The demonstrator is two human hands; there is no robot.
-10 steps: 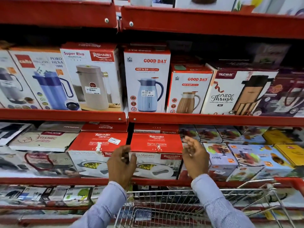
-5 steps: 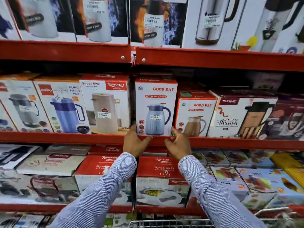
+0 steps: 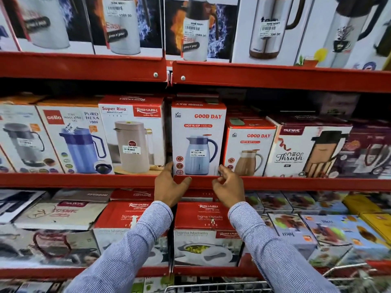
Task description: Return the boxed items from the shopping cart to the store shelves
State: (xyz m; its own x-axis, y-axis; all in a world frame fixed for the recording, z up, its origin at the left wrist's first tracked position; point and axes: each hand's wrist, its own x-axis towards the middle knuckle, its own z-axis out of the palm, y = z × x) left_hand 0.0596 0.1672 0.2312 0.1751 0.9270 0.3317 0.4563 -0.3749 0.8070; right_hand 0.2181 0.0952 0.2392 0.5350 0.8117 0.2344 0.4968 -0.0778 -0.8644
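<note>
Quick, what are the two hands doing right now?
Left hand: open, touching the Good Day box, not gripping.
Right hand: open, fingers curled, holding nothing.

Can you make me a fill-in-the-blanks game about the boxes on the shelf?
1. The tall Good Day box between the hands shows a jug coloured ____.
2. The left hand and the right hand are at the ____ corners of that box.
3. The shelf edge under it is coloured ____.
4. The box just left of it reads Super ____.

Missing words: blue; bottom; red; Riva
</note>
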